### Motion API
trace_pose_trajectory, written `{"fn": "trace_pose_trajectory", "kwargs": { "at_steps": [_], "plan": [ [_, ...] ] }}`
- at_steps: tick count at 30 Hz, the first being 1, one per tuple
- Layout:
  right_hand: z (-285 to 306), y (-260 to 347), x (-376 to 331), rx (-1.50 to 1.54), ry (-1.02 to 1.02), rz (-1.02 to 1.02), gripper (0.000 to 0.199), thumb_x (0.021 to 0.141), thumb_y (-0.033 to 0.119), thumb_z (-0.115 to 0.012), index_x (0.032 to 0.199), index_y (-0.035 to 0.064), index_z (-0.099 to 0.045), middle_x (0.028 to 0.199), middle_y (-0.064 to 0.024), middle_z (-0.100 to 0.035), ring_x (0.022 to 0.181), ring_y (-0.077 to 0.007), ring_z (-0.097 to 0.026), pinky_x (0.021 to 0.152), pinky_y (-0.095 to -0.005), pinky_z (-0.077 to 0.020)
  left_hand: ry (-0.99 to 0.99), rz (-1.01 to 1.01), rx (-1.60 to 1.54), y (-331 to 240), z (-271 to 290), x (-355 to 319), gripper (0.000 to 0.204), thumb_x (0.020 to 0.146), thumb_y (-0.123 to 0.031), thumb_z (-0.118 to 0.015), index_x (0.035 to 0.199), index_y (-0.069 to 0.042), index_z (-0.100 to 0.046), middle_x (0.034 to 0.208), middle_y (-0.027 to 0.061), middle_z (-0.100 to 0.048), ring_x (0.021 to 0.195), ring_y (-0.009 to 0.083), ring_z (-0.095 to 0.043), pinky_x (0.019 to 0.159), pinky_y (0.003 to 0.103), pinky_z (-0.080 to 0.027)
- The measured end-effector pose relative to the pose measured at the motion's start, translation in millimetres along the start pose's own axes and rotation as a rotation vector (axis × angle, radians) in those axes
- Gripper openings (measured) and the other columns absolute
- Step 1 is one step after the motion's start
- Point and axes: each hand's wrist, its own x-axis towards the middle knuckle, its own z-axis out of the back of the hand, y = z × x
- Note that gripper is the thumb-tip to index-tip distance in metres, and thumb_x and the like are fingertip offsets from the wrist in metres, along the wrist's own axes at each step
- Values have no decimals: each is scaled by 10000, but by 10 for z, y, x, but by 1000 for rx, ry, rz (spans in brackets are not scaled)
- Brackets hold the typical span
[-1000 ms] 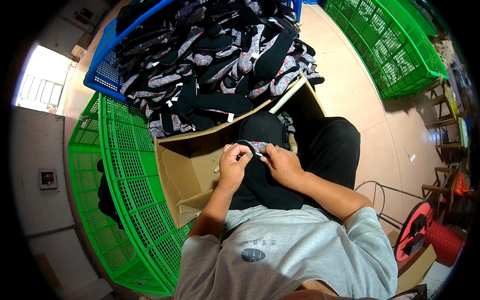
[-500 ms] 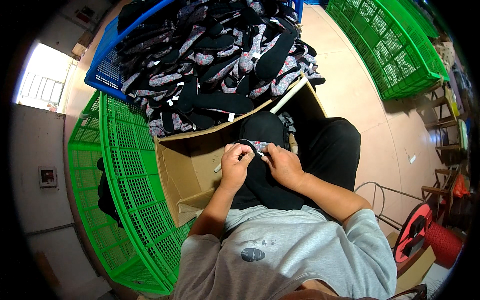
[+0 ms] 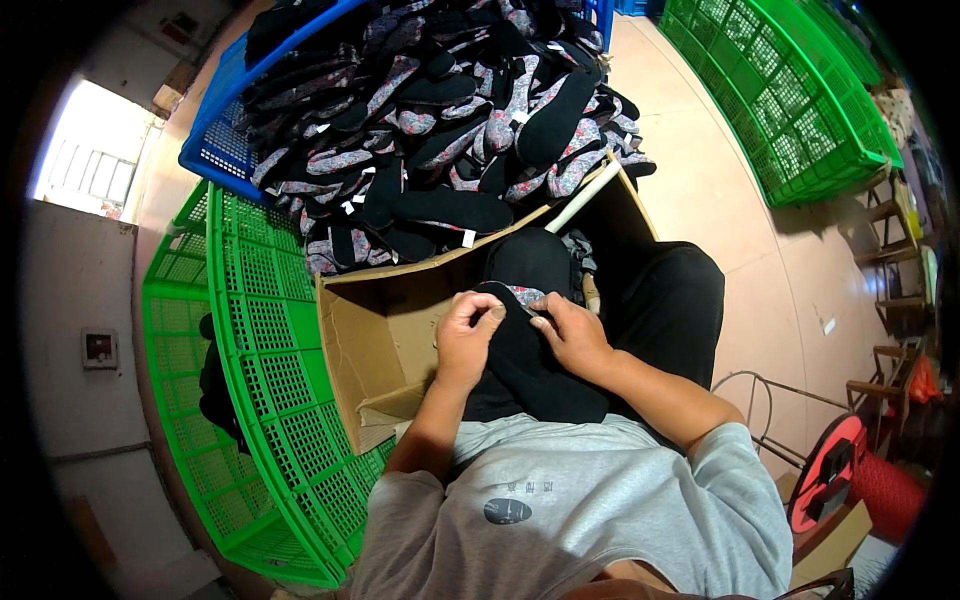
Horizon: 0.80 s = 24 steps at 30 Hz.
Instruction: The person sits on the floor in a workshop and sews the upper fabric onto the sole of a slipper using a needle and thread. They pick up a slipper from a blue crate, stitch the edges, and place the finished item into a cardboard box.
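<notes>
Hands [image 3: 520, 335] together, pinching insole [image 3: 520, 350].

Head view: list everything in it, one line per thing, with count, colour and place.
insole: one, black with patterned edge, on the lap, held by both hands
pile of insoles: many, black and floral grey-pink, heaped in the blue crate ahead
blue crate: one, blue, upper left
cardboard box: one, brown, open, in front of the knees
green crates: several, green, stacked at left; more at upper right
red spool: one, red, lower right
wire stand: one, metal, right of the leg
left hand: one, fingers pinching the insole's top edge
right hand: one, fingers on the same edge
</notes>
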Motion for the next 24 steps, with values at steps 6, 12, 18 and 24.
{"fn": "trace_pose_trajectory", "kwargs": {
  "at_steps": [6, 12, 18, 24],
  "plan": [
    [-32, -89, -70, 245, -1, -56, 239, 934, 173, -621, 1134, 53, -567, 1042, -171, -664, 965, -341, -651, 821, -382, -510, -289, 184, -23, 167, 636, 16, 114, 879, -50, -686, 993, -49, -681, 926, 32, -679, 812, 115, -621, 746, 243, -479],
    [-136, -247, -92, 620, -14, -126, 245, 962, 141, -576, 1172, 18, -542, 1041, -126, -645, 972, -219, -641, 869, -317, -490, 19, 29, 1135, 349, 1080, -215, 207, 788, -34, -623, 938, -125, -732, 1010, 83, -678, 1019, 322, -602, 858, 439, -473],
    [-40, -149, -86, 806, -6, -145, 263, 1004, 154, -535, 1243, 60, -476, 915, -2, -561, 748, -53, -498, 688, -210, -426, -225, -323, 1045, -236, 684, -54, 149, 711, -51, -716, 849, -107, -704, 1045, 76, -621, 1091, 316, -552, 945, 432, -441],
    [-24, -130, -106, 1009, 21, -248, 301, 1010, 197, -540, 1270, 72, -457, 879, 9, -563, 712, -36, -450, 644, -195, -388, 115, -568, 913, -696, 10, -26, 234, 673, -167, -789, 883, -101, -710, 944, 41, -581, 1006, 265, -551, 973, 469, -386]
  ]
}}
